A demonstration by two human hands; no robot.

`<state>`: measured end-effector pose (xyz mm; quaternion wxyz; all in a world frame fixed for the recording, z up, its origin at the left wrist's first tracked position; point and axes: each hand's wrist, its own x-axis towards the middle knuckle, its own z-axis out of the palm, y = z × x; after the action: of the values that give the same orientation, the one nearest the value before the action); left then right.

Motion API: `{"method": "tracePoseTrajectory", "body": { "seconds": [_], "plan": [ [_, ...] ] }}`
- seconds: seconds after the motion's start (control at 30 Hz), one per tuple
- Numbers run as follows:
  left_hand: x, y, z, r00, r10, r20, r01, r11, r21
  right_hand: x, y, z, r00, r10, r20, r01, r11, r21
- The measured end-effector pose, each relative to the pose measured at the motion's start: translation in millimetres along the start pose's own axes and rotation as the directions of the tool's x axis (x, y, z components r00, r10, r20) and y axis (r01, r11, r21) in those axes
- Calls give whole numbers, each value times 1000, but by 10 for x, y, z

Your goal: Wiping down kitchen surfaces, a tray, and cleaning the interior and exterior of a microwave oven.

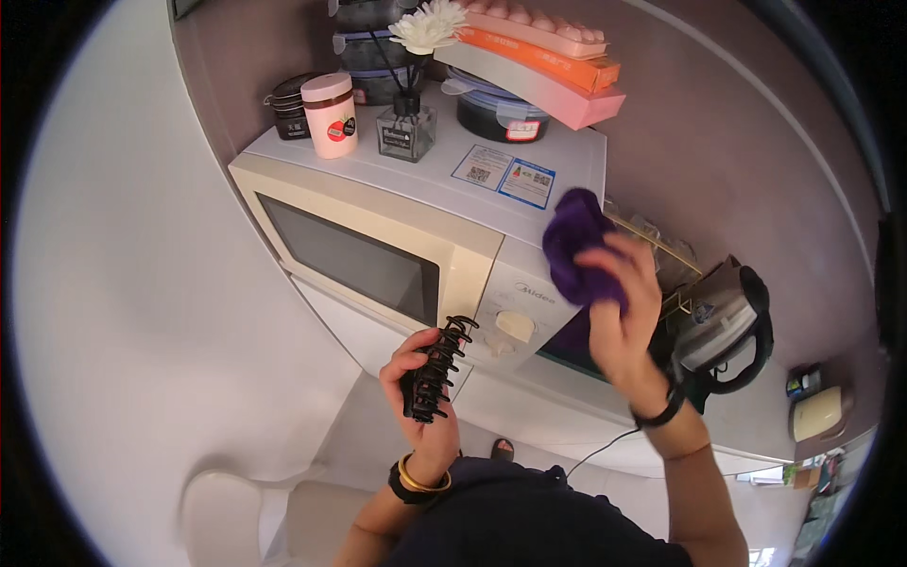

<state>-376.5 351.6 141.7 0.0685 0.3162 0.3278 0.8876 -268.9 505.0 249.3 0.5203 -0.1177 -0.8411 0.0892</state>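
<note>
My left hand (425, 397) holds a black plastic claw hair clip (436, 372) in front of the microwave's lower right part. My right hand (623, 305) grips a bunched purple cloth (581, 248) at the right front corner of the microwave oven (382, 248). The microwave's door is closed, and its control knob (515, 326) lies between my hands. On its top stand a pink-lidded jar (330, 117), a reed diffuser bottle (407, 127) with a white flower, and a round lidded container (503, 113).
Stacked pink and orange boxes (531, 71) with an egg tray (538, 25) rest over the round container. More clip-lid containers (368, 42) stand behind. An electric kettle (723, 333) and a glass rack (662, 244) are at right. A white chair (227, 517) is at lower left.
</note>
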Motion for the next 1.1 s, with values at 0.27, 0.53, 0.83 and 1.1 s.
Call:
{"method": "tracePoseTrajectory", "body": {
  "seconds": [0.27,0.53,0.83,1.1],
  "plan": [
    [-57,-91,-40,997,1,80,-9,995,97,159,-381,-83,989,-99,114,130,942,-309],
    [-76,-75,10,998,27,56,-35,989,144,-607,79,112,973,-224,-55,213,963,-164],
    [1065,612,627,762,113,638,-552,628,548,-703,-116,255,994,-21,-106,23,1000,20],
    [1497,330,1221,630,-315,710,-522,505,687,-822,-124,200,917,381,-117,-296,848,439]
  ]
}}
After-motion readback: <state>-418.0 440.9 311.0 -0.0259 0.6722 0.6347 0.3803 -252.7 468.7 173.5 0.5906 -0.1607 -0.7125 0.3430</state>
